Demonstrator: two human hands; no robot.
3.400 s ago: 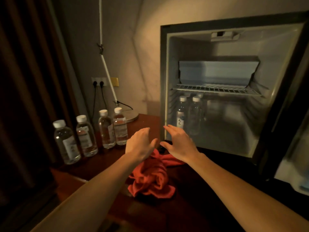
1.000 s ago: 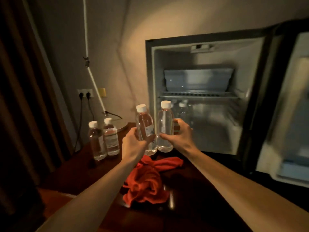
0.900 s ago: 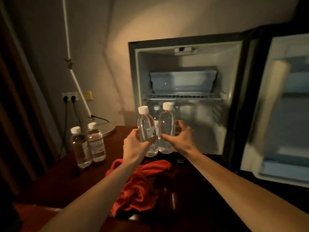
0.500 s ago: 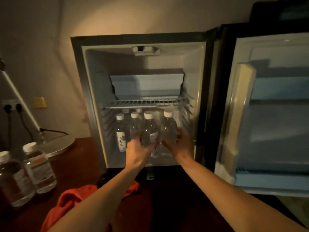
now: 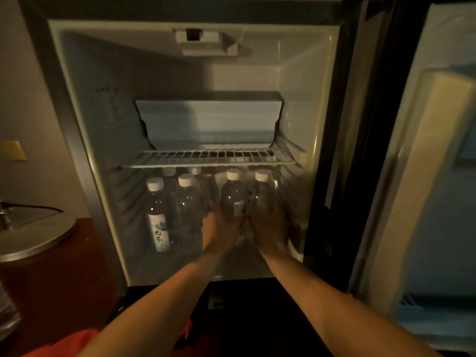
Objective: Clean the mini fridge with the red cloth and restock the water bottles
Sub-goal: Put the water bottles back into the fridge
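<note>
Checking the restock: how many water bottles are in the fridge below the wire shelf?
6 visible: two front left, two caps behind, one in the left hand, one in the right hand. More may hide behind.

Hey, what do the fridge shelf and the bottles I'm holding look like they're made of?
The shelf looks like white coated metal wire: thin parallel bars with gaps between them. The two bottles, one in the left hand and one in the right hand, look like clear glossy plastic: you see through them, small highlights glint, and the caps are opaque white, likely plastic too.
</note>
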